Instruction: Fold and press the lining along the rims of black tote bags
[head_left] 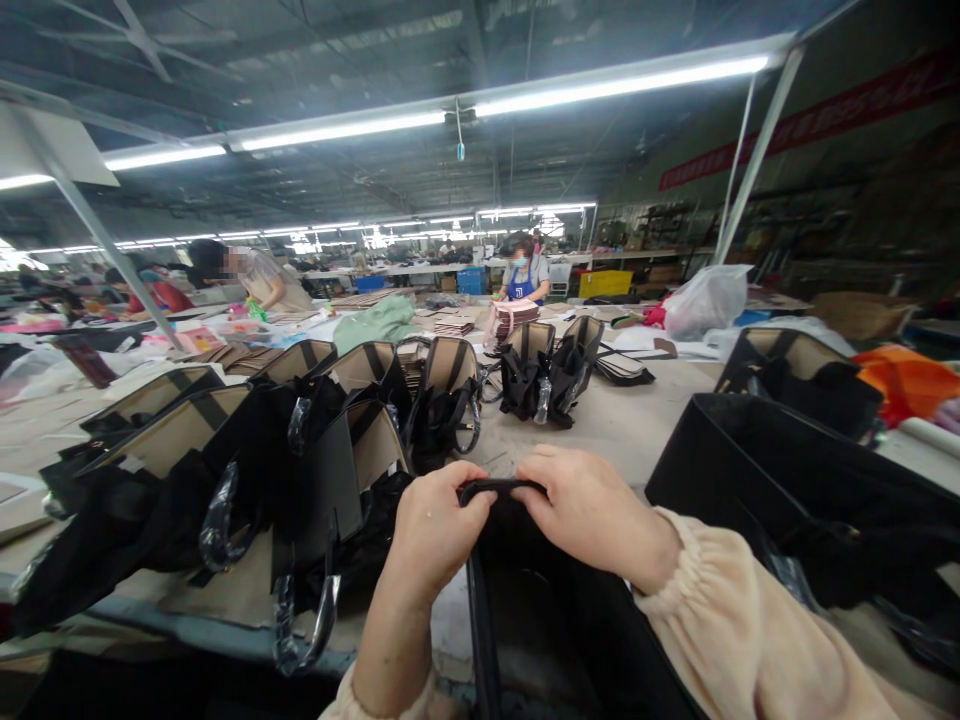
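Observation:
A black bag (555,610) stands open in front of me, its far rim raised between my hands. My left hand (442,520) pinches that rim between thumb and fingers. Just to the right, my right hand (592,510) grips the same edge, thumb on the near side. The bag's inside is dark and its lower part runs out of view. To the left are several black bags with beige linings, among them one with a plastic-wrapped handle (306,625) hanging toward me.
At right stands a large black bag (787,480), with an orange cloth (907,385) behind it. Two more bags (551,370) sit mid-table. Farther back are a green cloth (379,322), a clear plastic bag (705,302) and a co-worker in a blue apron (519,283).

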